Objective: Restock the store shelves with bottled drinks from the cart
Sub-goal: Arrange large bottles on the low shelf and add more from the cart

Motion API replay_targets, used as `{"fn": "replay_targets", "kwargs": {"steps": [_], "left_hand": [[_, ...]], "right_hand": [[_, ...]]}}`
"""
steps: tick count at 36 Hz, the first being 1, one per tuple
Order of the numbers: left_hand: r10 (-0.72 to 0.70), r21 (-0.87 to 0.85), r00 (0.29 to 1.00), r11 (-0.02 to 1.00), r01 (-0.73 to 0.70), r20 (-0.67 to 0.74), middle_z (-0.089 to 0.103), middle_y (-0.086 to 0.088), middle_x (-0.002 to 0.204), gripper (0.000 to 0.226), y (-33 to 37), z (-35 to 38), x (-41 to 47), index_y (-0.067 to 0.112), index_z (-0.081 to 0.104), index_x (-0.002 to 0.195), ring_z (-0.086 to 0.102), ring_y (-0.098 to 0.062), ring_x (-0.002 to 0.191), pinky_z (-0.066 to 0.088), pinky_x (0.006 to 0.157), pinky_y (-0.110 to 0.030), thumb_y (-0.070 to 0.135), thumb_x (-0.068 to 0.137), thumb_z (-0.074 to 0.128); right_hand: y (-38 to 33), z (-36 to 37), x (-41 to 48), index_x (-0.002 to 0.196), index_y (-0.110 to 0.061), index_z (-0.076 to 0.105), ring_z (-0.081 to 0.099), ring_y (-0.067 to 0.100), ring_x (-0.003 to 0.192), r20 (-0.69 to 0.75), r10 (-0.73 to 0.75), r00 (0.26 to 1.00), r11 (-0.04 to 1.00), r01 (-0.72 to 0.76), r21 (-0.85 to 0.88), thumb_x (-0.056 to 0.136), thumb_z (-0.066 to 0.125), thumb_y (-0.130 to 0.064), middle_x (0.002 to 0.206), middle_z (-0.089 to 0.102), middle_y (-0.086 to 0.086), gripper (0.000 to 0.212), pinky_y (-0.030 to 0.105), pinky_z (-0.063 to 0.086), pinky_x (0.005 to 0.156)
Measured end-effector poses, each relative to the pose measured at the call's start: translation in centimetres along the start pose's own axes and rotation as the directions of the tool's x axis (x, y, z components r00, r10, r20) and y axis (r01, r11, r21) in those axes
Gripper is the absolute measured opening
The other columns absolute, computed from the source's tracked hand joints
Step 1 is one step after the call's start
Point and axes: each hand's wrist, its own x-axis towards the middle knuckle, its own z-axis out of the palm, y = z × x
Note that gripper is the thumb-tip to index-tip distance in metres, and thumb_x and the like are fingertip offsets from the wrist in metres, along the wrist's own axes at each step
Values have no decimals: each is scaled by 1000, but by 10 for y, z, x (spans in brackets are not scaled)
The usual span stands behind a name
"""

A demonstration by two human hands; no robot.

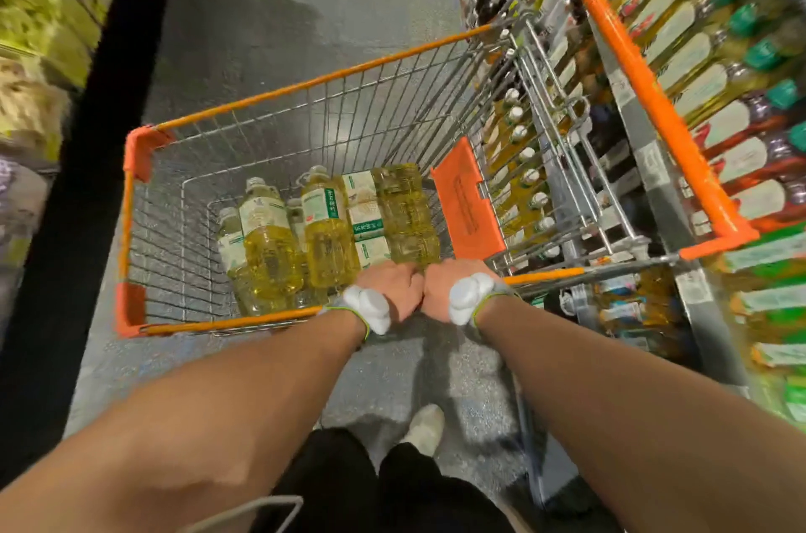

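Observation:
A wire shopping cart (305, 83) with orange rims stands in the aisle in front of me. Several bottles of yellow liquid (327, 240) with white and green labels lie in its basket, bunched toward the near right corner. The largest bottle (408, 218) lies beside the orange seat flap (469, 201). My left hand (394, 288) and my right hand (442, 286) sit side by side, knuckles touching, fingers curled over the cart's near orange rim. Both wrists wear white bands.
The cart's orange handle bar (645, 96) runs along the right, close against shelves (698, 65) packed with rows of bottled drinks. A dark shelf unit (87, 183) borders the left. Grey floor (283, 8) stretches ahead. My shoe (425, 428) is below the cart.

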Motion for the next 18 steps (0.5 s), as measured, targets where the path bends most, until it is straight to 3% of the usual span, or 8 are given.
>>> {"fn": "replay_targets", "kwargs": {"steps": [2, 5, 7, 9, 11, 14, 16, 18], "left_hand": [[9, 20, 1000, 1000, -9, -18, 64, -18, 123, 42, 1, 0, -4, 18, 60, 124, 59, -38, 108, 45, 79, -37, 38, 106, 27], [-9, 18, 997, 1000, 10, -75, 68, -19, 112, 43, 3, 0, -11, 17, 63, 114, 63, -37, 96, 39, 68, -32, 41, 105, 29], [-63, -13, 993, 998, 62, -101, 70, -17, 107, 46, 0, -6, -12, 16, 66, 108, 64, -36, 90, 37, 65, -32, 43, 105, 29], [-161, -80, 983, 985, 154, -92, 69, -17, 107, 48, -7, -15, -11, 14, 66, 105, 64, -37, 91, 39, 66, -32, 43, 104, 29], [-227, -186, 973, 958, 217, -37, 66, -19, 117, 43, -24, -27, -7, 10, 62, 113, 62, -38, 100, 43, 71, -34, 37, 106, 30], [-288, -272, 958, 922, 276, -2, 62, -22, 123, 42, -61, -46, 1, 5, 59, 118, 60, -39, 107, 45, 81, -38, 31, 108, 28], [-332, -273, 943, 908, 317, -8, 64, -22, 122, 45, -81, -52, 3, 6, 60, 119, 60, -37, 103, 44, 81, -37, 34, 108, 27], [-349, -255, 937, 906, 339, 5, 63, -22, 125, 45, -102, -56, 7, 7, 58, 124, 60, -38, 104, 46, 83, -39, 35, 108, 26]], "right_hand": [[2, 4, 3, 92, -18, 66, 66, 25, 85, -17, -2, 1000, 1000, 2, 16, 90, 53, -32, 102, 71, 3, 19, 35, 55, 77], [7, 16, 9, 70, -21, 49, 49, 16, 58, -75, -22, 997, 999, 24, 32, 81, 49, -48, 81, 65, -2, 29, 27, 41, 57], [8, 20, 14, 74, -24, 51, 49, 17, 64, -158, -24, 987, 998, 32, 52, 75, 41, -67, 82, 61, -3, 44, 31, 44, 58], [7, 25, 18, 94, -31, 61, 50, 22, 86, -222, -61, 973, 995, 76, 58, 68, 34, -86, 95, 59, 0, 66, 37, 44, 68], [-1, 18, 25, 96, -36, 60, 50, 23, 96, -192, -69, 979, 984, 99, 148, 63, 33, -95, 100, 55, -2, 73, 38, 38, 71], [-19, -7, 39, 78, -32, 51, 55, 18, 79, -166, -42, 985, 907, 107, 407, 69, 42, -89, 86, 53, -11, 58, 31, 37, 59], [-27, -14, 46, 90, -29, 56, 58, 21, 79, -179, -11, 984, 845, 105, 524, 82, 51, -76, 89, 57, -8, 48, 32, 42, 59], [-35, -17, 61, 110, -20, 59, 62, 26, 92, -171, 61, 983, 806, 53, 590, 90, 57, -64, 104, 63, 0, 48, 33, 47, 70]]}}
